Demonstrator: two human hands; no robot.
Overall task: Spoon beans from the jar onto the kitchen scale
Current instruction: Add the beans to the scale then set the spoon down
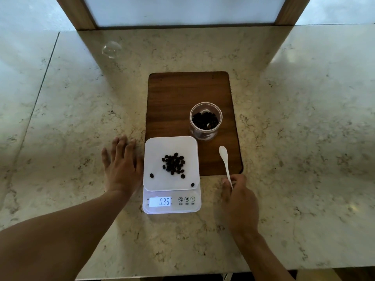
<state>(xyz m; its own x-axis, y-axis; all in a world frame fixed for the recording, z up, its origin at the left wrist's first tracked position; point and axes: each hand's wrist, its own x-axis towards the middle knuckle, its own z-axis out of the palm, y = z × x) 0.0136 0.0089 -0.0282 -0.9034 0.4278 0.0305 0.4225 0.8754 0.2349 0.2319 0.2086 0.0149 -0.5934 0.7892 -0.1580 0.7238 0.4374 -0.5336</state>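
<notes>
A white kitchen scale (156, 147) sits at the near end of a wooden board, its display reading 0.35. A pile of dark beans (174, 163) lies on its platform, with three loose ones near the edges. The clear open jar (205, 120) with beans in it stands on the board behind and right of the scale. My right hand (238, 199) pinches the handle end of a white spoon (224, 161), whose empty bowl points away over the board. My left hand (119, 165) lies flat on the counter, fingers spread, just left of the scale.
The brown wooden board (182, 94) rests on a marble counter (81, 118). A clear glass lid or bowl (111, 49) sits at the far left. A wood-framed panel (85, 15) rises behind the counter. The counter's near edge runs along the bottom.
</notes>
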